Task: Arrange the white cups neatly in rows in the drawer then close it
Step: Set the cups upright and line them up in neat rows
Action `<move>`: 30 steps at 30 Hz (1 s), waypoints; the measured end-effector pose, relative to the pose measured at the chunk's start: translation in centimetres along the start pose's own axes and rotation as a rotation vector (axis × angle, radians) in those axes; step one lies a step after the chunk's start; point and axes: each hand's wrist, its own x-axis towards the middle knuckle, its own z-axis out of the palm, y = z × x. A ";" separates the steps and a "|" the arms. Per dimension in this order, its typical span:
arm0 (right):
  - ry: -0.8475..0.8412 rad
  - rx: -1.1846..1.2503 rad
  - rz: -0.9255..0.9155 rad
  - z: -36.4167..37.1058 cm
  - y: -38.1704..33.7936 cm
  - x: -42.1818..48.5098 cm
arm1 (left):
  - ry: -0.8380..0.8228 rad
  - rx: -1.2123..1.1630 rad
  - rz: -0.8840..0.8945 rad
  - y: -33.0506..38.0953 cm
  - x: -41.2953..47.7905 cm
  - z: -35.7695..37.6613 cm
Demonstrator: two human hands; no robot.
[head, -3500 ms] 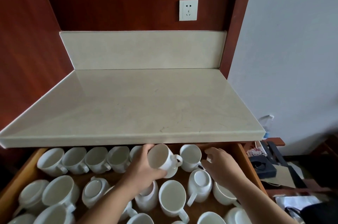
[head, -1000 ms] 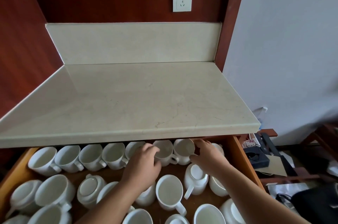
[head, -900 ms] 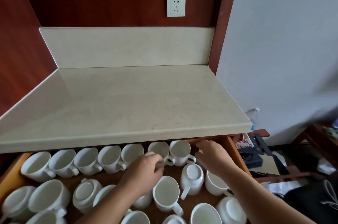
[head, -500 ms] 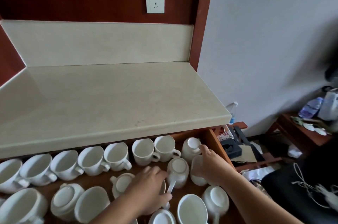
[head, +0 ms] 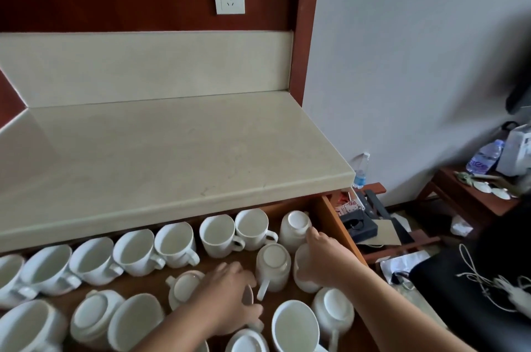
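The wooden drawer [head: 335,222] stands open under the countertop, full of white cups. Several upright cups [head: 175,242] form a row along its back. An upside-down cup [head: 296,226] sits in the back right corner. In front of the row, cups lie mixed, some upright, some upside down, such as one with its handle toward me [head: 273,265]. My right hand [head: 324,261] grips a cup [head: 304,279] near the right wall, its forefinger touching the corner cup. My left hand [head: 230,300] curls over a cup [head: 248,295] in the second row, mostly hiding it.
The beige countertop [head: 172,164] overhangs the drawer's back. Right of the drawer a low wooden rack [head: 373,236] holds clutter and a water bottle [head: 360,170]. A side table [head: 474,199] and a dark bag with cables [head: 474,294] are further right.
The cup my left hand held now stands in the back row. That hand has come forward onto a second-row cup. My right hand has taken a cup by the right wall. The view swung right.
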 end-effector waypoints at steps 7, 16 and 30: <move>-0.051 -0.063 -0.035 -0.1 0.3 -0.2 | -0.108 0.049 0.000 0.9 -0.6 -0.5; -0.164 -0.208 -0.074 0.0 0.7 -0.4 | 0.146 -0.028 -0.024 4.2 2.6 -2.9; -0.168 -0.165 -0.087 -0.5 1.3 -0.4 | 0.060 0.053 0.008 5.3 4.2 -2.5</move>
